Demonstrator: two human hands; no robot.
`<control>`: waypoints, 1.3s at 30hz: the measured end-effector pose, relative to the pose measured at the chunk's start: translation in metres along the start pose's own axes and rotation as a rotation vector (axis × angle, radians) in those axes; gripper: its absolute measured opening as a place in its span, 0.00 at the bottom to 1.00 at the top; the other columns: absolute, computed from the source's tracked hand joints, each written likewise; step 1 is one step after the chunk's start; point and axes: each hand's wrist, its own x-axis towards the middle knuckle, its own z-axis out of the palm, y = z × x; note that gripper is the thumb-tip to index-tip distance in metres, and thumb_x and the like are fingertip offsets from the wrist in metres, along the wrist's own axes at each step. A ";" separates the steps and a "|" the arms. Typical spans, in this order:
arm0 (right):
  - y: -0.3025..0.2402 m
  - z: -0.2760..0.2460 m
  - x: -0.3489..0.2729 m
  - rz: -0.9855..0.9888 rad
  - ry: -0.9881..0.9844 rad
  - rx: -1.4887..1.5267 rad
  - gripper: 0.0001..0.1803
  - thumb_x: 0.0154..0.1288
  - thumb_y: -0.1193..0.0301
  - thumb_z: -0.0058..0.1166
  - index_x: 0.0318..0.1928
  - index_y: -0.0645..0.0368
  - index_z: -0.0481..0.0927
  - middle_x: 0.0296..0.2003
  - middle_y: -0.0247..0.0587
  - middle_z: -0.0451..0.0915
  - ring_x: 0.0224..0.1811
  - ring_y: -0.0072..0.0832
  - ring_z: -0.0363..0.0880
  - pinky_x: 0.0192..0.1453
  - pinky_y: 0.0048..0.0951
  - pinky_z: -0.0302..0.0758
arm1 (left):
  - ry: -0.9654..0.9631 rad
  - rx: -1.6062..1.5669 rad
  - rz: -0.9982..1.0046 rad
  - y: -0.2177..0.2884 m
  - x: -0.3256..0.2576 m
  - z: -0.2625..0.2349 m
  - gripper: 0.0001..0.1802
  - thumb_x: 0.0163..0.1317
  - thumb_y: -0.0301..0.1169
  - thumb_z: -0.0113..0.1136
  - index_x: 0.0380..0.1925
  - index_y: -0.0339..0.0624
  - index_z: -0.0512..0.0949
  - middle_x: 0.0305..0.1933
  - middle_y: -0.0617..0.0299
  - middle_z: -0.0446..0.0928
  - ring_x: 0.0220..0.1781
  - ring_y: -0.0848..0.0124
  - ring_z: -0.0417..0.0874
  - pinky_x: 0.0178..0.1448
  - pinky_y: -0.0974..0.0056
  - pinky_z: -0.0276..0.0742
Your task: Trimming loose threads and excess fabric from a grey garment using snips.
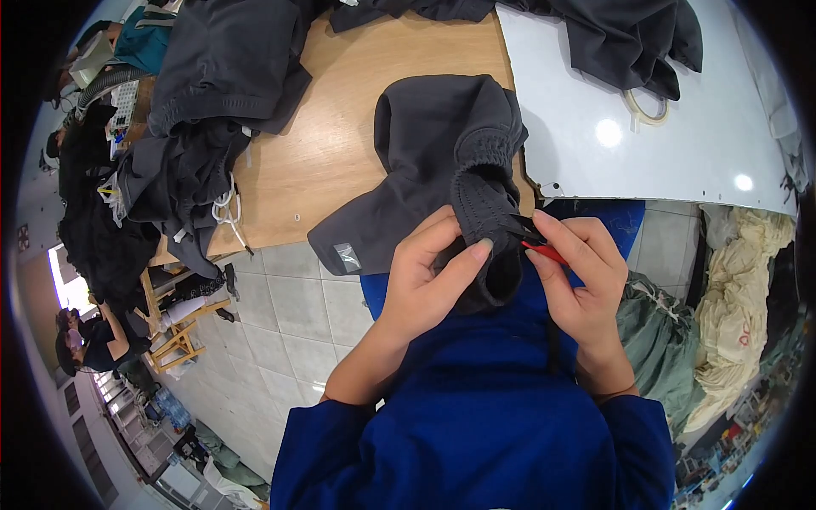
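Small grey rectangular label (346,256) on the dark garment's (425,144) corner.

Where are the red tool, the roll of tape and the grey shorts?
red tool (545,252): head view, on its red handle under the right fingers.
roll of tape (646,106): head view, on its ring.
grey shorts (429,136): head view, on the cloth above the waistband.

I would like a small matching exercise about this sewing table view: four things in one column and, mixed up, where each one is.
Things:
1. dark grey garment
2. red-handled tool
3. roll of tape
4. pile of dark clothes

Places:
A. on the white board
B. in the right hand
C. far left of the wooden table
D. gripped at its elastic edge by the left hand

Pairs: 1-D, 2-B, 3-A, 4-C
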 end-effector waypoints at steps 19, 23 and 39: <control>0.009 -0.016 -0.008 0.176 -0.160 0.544 0.29 0.48 0.80 0.62 0.55 0.70 0.73 0.39 0.45 0.78 0.32 0.23 0.74 0.36 0.19 0.70 | -0.011 0.040 0.010 -0.001 -0.001 0.001 0.10 0.62 0.21 0.52 0.43 0.30 0.76 0.42 0.60 0.75 0.44 0.75 0.75 0.50 0.72 0.68; -0.002 0.003 0.001 0.109 -0.027 0.417 0.31 0.48 0.80 0.63 0.56 0.68 0.72 0.43 0.46 0.79 0.38 0.25 0.78 0.42 0.22 0.76 | -0.018 -0.023 -0.078 -0.003 -0.001 0.000 0.10 0.63 0.22 0.51 0.42 0.30 0.77 0.41 0.61 0.75 0.43 0.77 0.74 0.47 0.73 0.68; 0.017 -0.002 -0.012 0.204 0.100 0.554 0.16 0.49 0.74 0.67 0.39 0.64 0.77 0.24 0.37 0.76 0.22 0.18 0.71 0.25 0.17 0.65 | 0.070 -0.125 -0.188 -0.010 -0.002 -0.003 0.07 0.65 0.25 0.53 0.35 0.31 0.78 0.29 0.71 0.72 0.31 0.85 0.67 0.35 0.77 0.62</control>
